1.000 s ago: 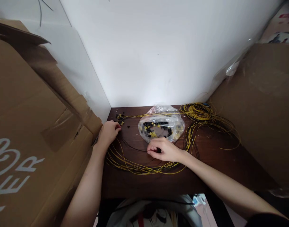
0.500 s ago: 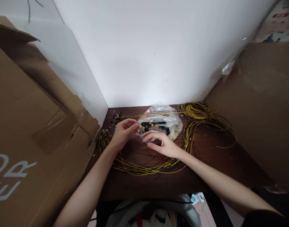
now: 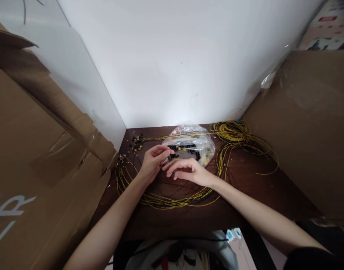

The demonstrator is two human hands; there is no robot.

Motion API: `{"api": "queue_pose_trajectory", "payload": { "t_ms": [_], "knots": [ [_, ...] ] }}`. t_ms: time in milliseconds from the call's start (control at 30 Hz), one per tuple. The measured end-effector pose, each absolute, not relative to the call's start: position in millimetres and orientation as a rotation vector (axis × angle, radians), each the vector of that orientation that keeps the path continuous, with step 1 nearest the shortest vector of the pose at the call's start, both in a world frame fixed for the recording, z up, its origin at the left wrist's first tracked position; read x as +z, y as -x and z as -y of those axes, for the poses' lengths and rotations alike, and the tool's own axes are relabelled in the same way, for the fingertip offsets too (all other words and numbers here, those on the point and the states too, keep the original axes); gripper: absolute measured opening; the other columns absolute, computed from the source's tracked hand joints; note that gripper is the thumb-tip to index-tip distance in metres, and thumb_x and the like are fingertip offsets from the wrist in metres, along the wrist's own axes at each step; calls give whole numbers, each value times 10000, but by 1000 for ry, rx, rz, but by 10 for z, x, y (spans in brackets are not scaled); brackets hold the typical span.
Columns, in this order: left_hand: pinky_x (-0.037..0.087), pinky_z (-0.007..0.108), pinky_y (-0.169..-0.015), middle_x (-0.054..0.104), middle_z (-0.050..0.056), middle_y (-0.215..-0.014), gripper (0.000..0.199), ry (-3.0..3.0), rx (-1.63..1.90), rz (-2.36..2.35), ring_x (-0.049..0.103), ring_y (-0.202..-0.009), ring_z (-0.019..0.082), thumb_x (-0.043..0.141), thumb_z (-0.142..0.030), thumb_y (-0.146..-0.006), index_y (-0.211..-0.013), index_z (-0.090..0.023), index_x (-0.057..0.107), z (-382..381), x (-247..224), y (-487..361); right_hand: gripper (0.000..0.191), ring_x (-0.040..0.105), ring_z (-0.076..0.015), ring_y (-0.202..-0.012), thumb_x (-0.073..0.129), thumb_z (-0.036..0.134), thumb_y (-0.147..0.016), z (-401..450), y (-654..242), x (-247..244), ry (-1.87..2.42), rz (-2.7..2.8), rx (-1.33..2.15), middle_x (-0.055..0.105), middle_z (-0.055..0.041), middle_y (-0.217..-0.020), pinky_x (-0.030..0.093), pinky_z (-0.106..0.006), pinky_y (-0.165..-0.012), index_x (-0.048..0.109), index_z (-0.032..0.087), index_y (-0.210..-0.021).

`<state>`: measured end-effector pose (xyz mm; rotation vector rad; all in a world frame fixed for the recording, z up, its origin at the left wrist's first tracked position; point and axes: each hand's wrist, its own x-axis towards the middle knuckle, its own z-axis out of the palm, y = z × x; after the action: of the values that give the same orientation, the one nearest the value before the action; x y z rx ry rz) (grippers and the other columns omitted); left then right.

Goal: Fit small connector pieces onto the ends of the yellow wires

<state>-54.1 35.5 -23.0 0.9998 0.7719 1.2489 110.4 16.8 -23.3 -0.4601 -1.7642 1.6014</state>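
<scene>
My left hand point(image 3: 155, 163) is closed in a pinch of thumb and forefinger, over the near left side of a clear plastic bag point(image 3: 207, 140). What sits in that pinch is too small to make out. Close beside it, my right hand point(image 3: 187, 170) has bent, parted fingers reaching toward the left fingertips, its thumb apart from them; I see nothing held there. Small black and yellow connector pieces point(image 3: 184, 148) lie at the bag, partly hidden by both hands. Yellow and black cables point(image 3: 172, 204) curve across the dark tabletop below my wrists.
A coil of yellow cable point(image 3: 231, 131) lies at the back right, with strands running left to more small connectors point(image 3: 136, 139). Cardboard boxes flank the table, one on the left point(image 3: 48, 150) and one on the right point(image 3: 307, 131). A white wall point(image 3: 166, 67) stands behind.
My left hand has moved slightly right, closer to my right hand, and its fingertips are lower. My right hand has shifted a little left. The view has moved slightly.
</scene>
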Motion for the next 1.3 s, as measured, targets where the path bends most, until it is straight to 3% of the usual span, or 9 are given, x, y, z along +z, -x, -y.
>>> {"api": "queue_pose_trajectory", "payload": {
  "t_ms": [167, 400, 633, 800, 867, 1000, 1100, 1200, 1300],
  "knots": [
    [344, 176, -418, 686, 30, -743, 160, -1061, 1246, -861, 459, -451, 44, 732, -250, -650, -731, -142, 645, -326, -223, 503, 306, 607, -136, -853, 593, 212, -814, -163, -1073, -302, 476, 1704, 1704, 649, -85, -968, 502, -303, -772, 601, 140, -1111],
    [499, 247, -698, 702, 44, -773, 141, -1135, 1280, -907, 639, -738, 152, 735, -254, -653, -735, -159, 669, -301, -248, 460, 190, 603, -104, -767, 585, 224, -811, -166, -1023, -363, 470, 1740, 1587, 583, -66, -976, 534, -282, -747, 678, 151, -960],
    [507, 251, -628, 692, 53, -774, 151, -1262, 1196, -920, 636, -703, 163, 716, -283, -676, -746, -156, 674, -229, -252, 418, 232, 613, -123, -692, 579, 291, -820, -157, -994, -395, 566, 1770, 1552, 663, -57, -796, 546, -328, -725, 649, 117, -956],
    [466, 228, -603, 645, 85, -1043, 308, -1278, 1140, -836, 599, -741, 137, 642, -334, -759, -1030, -189, 653, -265, -255, 441, 174, 642, -139, -727, 613, 264, -795, -206, -1091, -284, 566, 1579, 1559, 690, -56, -804, 540, -334, -751, 665, 135, -899],
    [440, 212, -598, 645, 72, -993, 338, -1263, 1152, -818, 569, -712, 114, 632, -344, -769, -1072, -196, 638, -294, -269, 461, 215, 649, -147, -780, 625, 242, -784, -250, -1172, -233, 581, 1432, 1544, 695, -53, -836, 526, -343, -799, 658, 157, -979],
    [350, 180, -492, 615, 28, -718, 251, -1312, 1020, -823, 458, -541, 67, 631, -333, -768, -939, -157, 683, -298, -285, 489, 248, 641, -159, -886, 631, 210, -758, -343, -1317, -191, 633, 1194, 1442, 656, -65, -1062, 505, -352, -871, 656, 196, -1004],
    [335, 187, -459, 631, 46, -709, 228, -1398, 889, -813, 421, -478, 57, 611, -331, -782, -854, -134, 700, -265, -272, 487, 277, 625, -168, -960, 628, 188, -743, -388, -1356, -210, 646, 1124, 1403, 596, -56, -1189, 505, -350, -890, 644, 212, -1018],
    [393, 203, -485, 660, 63, -716, 227, -1410, 853, -786, 476, -480, 74, 602, -332, -789, -830, -132, 701, -247, -250, 482, 248, 621, -166, -972, 631, 196, -751, -389, -1331, -239, 633, 1127, 1434, 597, -61, -1179, 519, -329, -863, 638, 201, -998],
    [439, 219, -511, 661, 62, -709, 232, -1370, 932, -771, 527, -496, 88, 591, -334, -801, -815, -126, 693, -258, -226, 498, 195, 651, -145, -834, 657, 258, -755, -346, -1266, -261, 664, 1143, 1498, 653, -73, -1027, 555, -284, -723, 629, 164, -923]
  ]
}}
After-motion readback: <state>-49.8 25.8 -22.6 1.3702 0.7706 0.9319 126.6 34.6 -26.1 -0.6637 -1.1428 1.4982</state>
